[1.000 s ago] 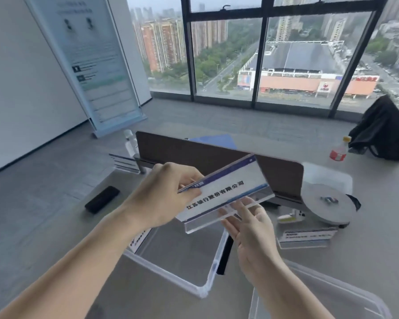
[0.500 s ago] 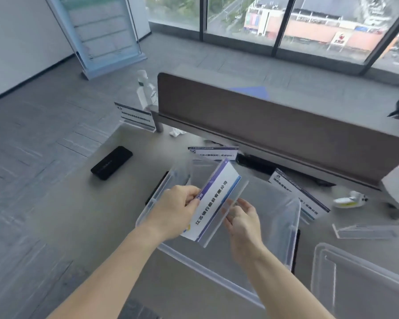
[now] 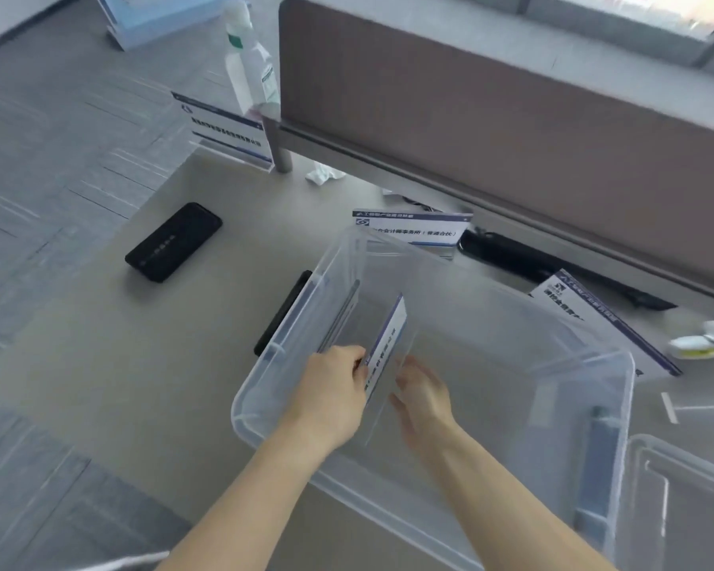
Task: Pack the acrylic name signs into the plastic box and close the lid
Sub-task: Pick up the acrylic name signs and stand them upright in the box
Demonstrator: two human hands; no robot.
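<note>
A clear plastic box (image 3: pixel 611 410) stands open on the grey desk. Inside it, near its left wall, I hold an acrylic name sign (image 3: pixel 388 344) on edge, white card with a blue stripe. My left hand (image 3: pixel 330 389) pinches the sign's near end. My right hand (image 3: pixel 421 395) rests against its clear side with fingers spread. Another sign (image 3: pixel 339 315) seems to lean against the box's left wall. More signs lie outside: one (image 3: pixel 413 230) behind the box, one (image 3: pixel 594 319) at the right, one (image 3: pixel 223 125) at the far left. The clear lid (image 3: pixel 685 500) lies at the lower right.
A black phone (image 3: pixel 174 241) lies left of the box. A brown divider panel (image 3: pixel 512 125) runs along the desk's back edge, with a black cable (image 3: pixel 553 269) under it. A clear bottle (image 3: pixel 250 63) stands at the back left. A crumpled tissue (image 3: pixel 324 175) lies beside it.
Both hands have lowered the sign from above the desk down into the box and turned it on edge. The view has tilted down toward the box.
</note>
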